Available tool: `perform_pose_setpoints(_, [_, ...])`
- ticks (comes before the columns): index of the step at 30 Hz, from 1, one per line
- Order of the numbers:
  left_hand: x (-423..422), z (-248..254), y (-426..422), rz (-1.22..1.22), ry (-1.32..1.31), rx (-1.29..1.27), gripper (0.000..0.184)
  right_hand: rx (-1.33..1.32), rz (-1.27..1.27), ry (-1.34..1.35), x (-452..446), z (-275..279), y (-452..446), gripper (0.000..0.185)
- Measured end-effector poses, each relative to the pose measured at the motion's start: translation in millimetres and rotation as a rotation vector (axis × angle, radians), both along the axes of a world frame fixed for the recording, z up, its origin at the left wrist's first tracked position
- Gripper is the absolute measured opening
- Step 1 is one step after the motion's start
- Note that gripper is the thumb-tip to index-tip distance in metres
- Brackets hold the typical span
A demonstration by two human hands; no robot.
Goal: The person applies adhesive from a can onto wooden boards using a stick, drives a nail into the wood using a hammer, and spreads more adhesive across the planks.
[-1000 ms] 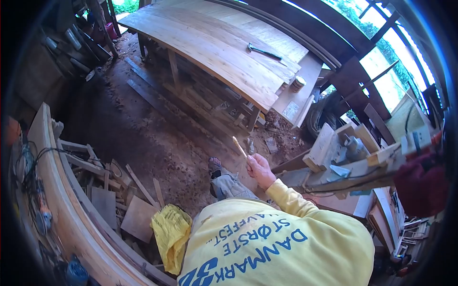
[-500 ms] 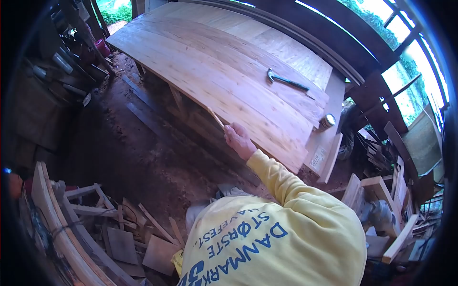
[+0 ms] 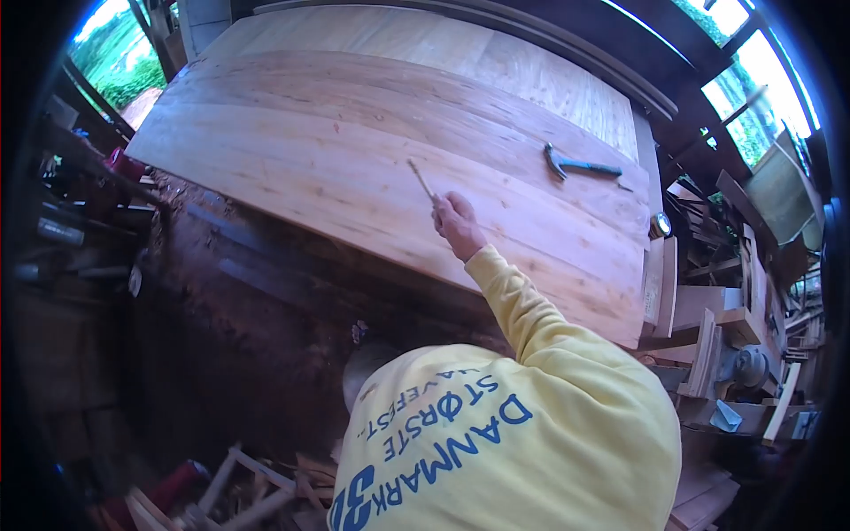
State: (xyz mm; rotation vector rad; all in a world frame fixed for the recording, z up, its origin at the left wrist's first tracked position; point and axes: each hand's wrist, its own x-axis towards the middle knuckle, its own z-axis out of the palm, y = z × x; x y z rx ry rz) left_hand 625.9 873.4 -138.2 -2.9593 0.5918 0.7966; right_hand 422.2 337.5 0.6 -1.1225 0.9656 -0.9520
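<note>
My right hand (image 3: 458, 225) is closed round a thin light stick (image 3: 420, 178), whose free tip points up and to the left. Hand and stick are over the near part of a large wooden tabletop (image 3: 292, 133) made of joined boards. A claw hammer (image 3: 580, 166) with a teal handle lies on the boards to the right of the hand, and a small pointed thing lies just past its handle end. My left hand does not show.
A small can (image 3: 660, 225) stands at the table's right end. Beyond it are stacked boards and a grey machine (image 3: 748, 365). Scrap wood (image 3: 243, 487) lies at the bottom left. Dark floor runs along the table's near edge.
The view has moved closer to the table. My right hand, still holding the stick, has gone from beside my body to over the tabletop.
</note>
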Motion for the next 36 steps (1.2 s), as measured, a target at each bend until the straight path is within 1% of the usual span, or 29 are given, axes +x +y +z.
perform_pose_setpoints(2, [91.1, 5.3, -38.4, -0.052, -0.084, -0.015, 0.054, 0.043, -0.056, -0.065, 28.2, 4.8, -24.8, 0.028])
perform_pose_setpoints(3, [144.8, 22.1, -66.1, -0.069, -0.129, -0.025, 0.054, 0.076, -0.099, -0.106, 39.4, 5.9, -29.3, 0.027])
perform_pose_setpoints(4, [198.4, 39.2, -97.1, -0.054, -0.137, -0.038, 0.065, 0.077, -0.146, -0.087, 48.6, 7.8, -32.6, 0.027])
perform_pose_setpoints(5, [247.1, 62.9, -131.3, -0.132, -0.198, -0.088, 0.067, 0.075, -0.190, -0.066, 56.8, 13.0, -37.0, 0.026])
perform_pose_setpoints(6, [287.9, 83.8, -166.5, -0.270, -0.337, -0.171, 0.067, 0.067, -0.231, -0.044, 62.7, 15.5, -41.4, 0.026])
perform_pose_setpoints(7, [329.4, 105.7, -202.7, -0.376, -0.366, -0.241, 0.065, 0.043, -0.267, -0.033, 67.6, 12.7, -44.6, 0.025])
perform_pose_setpoints(8, [352.2, 143.4, -249.1, -0.441, -0.406, -0.280, 0.065, 0.055, -0.295, -0.024, 72.5, 9.4, -48.2, 0.025])
perform_pose_setpoints(10, [398.7, 180.8, -327.4, -0.629, -0.485, -0.410, 0.063, 0.082, -0.339, 0.002, 80.2, 2.5, -53.6, 0.025])
perform_pose_setpoints(12, [415.2, 213.0, -400.7, -0.727, -0.507, -0.510, 0.061, 0.103, -0.372, 0.014, 90.2, 0.5, -62.0, 0.025])
perform_pose_setpoints(13, [419.6, 219.9, -432.9, -0.758, -0.490, -0.556, 0.060, 0.113, -0.390, 0.013, 96.1, 0.2, -67.7, 0.025])
perform_pose_setpoints(15, [420.6, 228.3, -489.8, -0.826, -0.458, -0.648, 0.057, 0.099, -0.433, 0.041, 107.4, -0.4, -82.2, 0.026])
perform_pose_setpoints(18, [410.4, 235.4, -561.0, -0.962, -0.400, -0.697, 0.055, 0.091, -0.499, 0.049, 120.0, 2.3, -110.0, 0.026])
perform_pose_setpoints(19, [402.4, 243.0, -581.6, -0.960, -0.378, -0.685, 0.054, 0.093, -0.522, 0.043, 122.9, -0.6, -121.5, 0.026])
perform_pose_setpoints(23, [410.7, 238.7, -666.5, -1.090, -0.305, -0.783, 0.055, 0.033, -0.623, 0.111, 128.8, -19.6, -174.1, 0.025])
perform_pose_setpoints(25, [408.5, 237.5, -698.4, -1.138, -0.232, -0.792, 0.055, 0.038, -0.643, 0.187, 125.7, -17.4, -190.0, 0.024])
perform_pose_setpoints(27, [405.6, 235.8, -732.7, -1.209, -0.211, -0.822, 0.054, 0.029, -0.693, 0.259, 121.1, -19.6, -215.2, 0.023])
perform_pose_setpoints(33, [373.1, 228.7, -857.0, -1.438, -0.075, -0.888, 0.052, -0.028, -0.828, 0.527, 96.9, -13.3, -291.4, 0.022])
perform_pose_setpoints(36, [344.3, 214.9, -919.8, -1.536, -0.048, -0.959, 0.053, -0.060, -0.885, 0.688, 103.6, 7.8, -303.4, 0.024])
